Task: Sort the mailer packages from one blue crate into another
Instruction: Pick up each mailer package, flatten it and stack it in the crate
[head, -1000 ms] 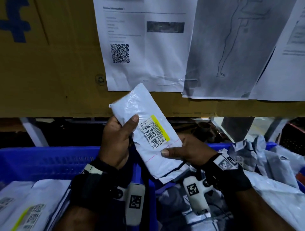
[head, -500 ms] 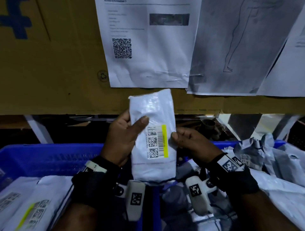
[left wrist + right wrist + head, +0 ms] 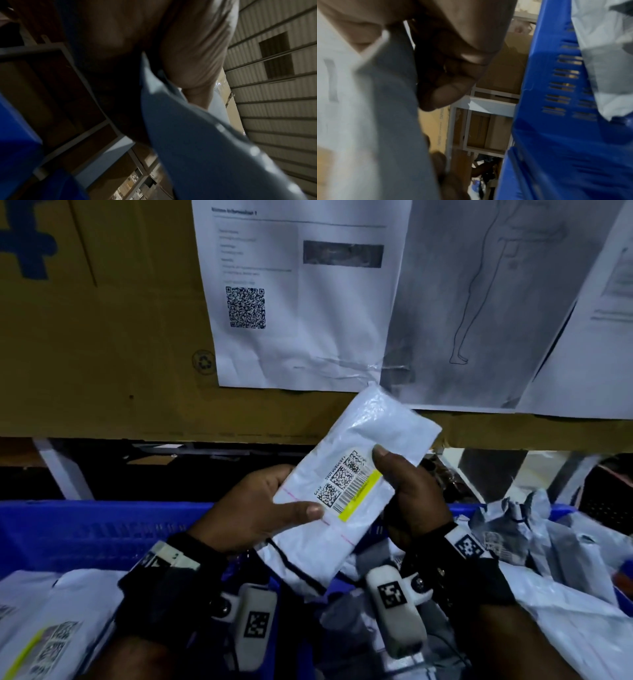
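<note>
A white mailer package (image 3: 356, 474) with a barcode label and a yellow stripe is held up between both hands, tilted with its top to the right. My left hand (image 3: 267, 508) grips its lower left edge, thumb across the front. My right hand (image 3: 407, 487) grips its right side, thumb on the label. In the left wrist view the mailer (image 3: 197, 142) runs under my palm. In the right wrist view the mailer (image 3: 368, 108) is a blurred white sheet beside my curled fingers (image 3: 450, 83). Below are the left blue crate (image 3: 85, 532) and the right blue crate (image 3: 565, 121).
Several white mailers (image 3: 44, 635) lie in the left crate. Crumpled grey and white mailers (image 3: 548, 563) fill the right crate. A cardboard wall (image 3: 102, 337) with taped paper sheets (image 3: 298, 292) stands right behind. A metal rack frame (image 3: 82, 138) lies beyond the crates.
The mailer has turned clockwise, from tilted left through upright to tilted right. My right thumb has moved onto the label and my left hand has slid down to the lower edge.
</note>
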Demonstrator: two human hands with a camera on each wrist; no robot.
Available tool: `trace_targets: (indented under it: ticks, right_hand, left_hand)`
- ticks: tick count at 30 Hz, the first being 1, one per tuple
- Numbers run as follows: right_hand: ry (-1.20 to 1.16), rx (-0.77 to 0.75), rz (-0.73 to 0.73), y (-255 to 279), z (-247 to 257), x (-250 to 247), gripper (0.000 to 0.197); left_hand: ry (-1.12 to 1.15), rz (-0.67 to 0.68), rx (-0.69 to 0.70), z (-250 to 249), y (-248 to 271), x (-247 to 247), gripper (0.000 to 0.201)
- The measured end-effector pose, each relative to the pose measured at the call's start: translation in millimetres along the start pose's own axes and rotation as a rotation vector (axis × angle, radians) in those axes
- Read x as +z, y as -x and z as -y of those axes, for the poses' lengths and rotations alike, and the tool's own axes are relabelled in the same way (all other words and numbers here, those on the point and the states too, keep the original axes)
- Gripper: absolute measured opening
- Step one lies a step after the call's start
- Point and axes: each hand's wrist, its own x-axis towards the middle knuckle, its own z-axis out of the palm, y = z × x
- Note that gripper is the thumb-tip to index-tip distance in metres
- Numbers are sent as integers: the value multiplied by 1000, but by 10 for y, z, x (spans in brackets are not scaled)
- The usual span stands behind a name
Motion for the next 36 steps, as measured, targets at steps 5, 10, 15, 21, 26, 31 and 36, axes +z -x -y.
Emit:
trace_targets:
  ticks: [5, 10, 15, 21, 26, 31, 36]
  right_hand:
    - [17, -41, -39, -17, 45, -36, 44]
    - [113, -98, -68, -55, 85, -83, 30]
    - [236, -160, -60, -70, 87, -113, 29]
    - [323, -142, -67, -57, 130, -84, 60]
    - [441, -79, 43, 54, 0, 209, 21]
    - [568, 55, 320, 120, -179, 830, 22]
    - [654, 228, 516, -59, -503, 1576, 18]
  left_hand:
    - [-8, 70, -46, 6, 36, -78, 43]
    - [-41, 115, -82, 46, 34, -138, 44]
    - [-88, 100, -82, 56, 23, -225, 46]
    - [-141, 38, -70, -43, 124, -512, 43]
    - [-373, 66, -110, -265, 484, -957, 36]
    - [-677, 118, -274, -571, 1066, -1519, 31]
    - [-927, 86, -363, -771, 1547, -2054, 43]
